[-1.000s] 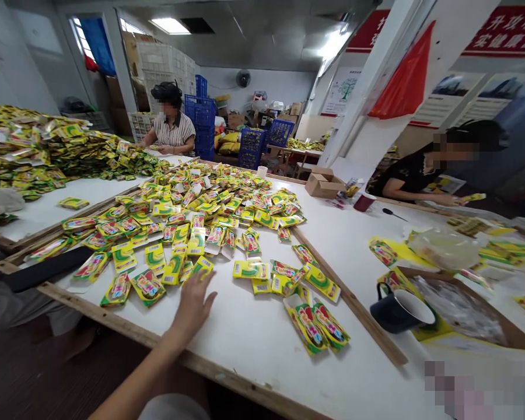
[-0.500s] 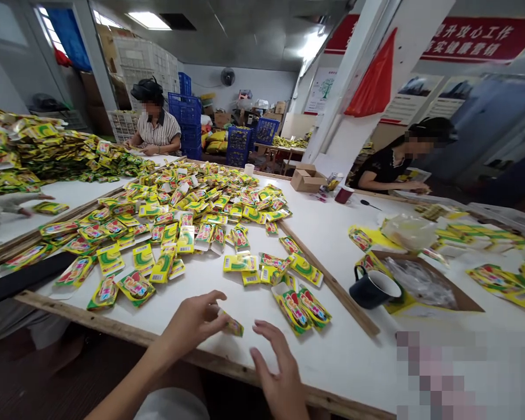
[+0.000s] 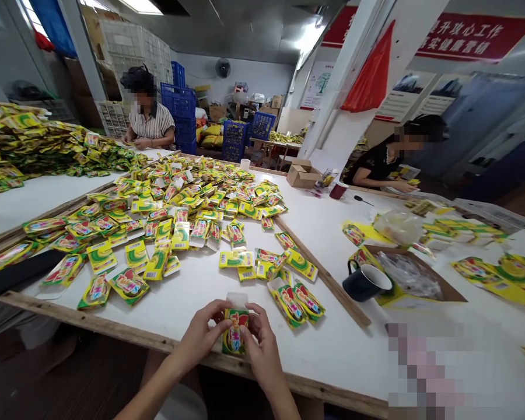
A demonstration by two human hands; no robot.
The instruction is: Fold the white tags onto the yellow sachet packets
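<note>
Both my hands hold one small yellow-and-green flat carton upright over the near edge of the white table. My left hand pinches its left side and my right hand pinches its right side. The carton's white top flap stands open. A wide spread of the same flat cartons covers the table beyond my hands, and the nearest loose ones lie just right of my hands.
A dark mug and a cardboard tray of clear bags sit to the right past a wooden strip. Two people sit working at the far left and far right. A big carton heap lies left.
My left hand picked a carton off the table and drew it toward me. My right hand came into view and took hold of its other side, raising it upright.
</note>
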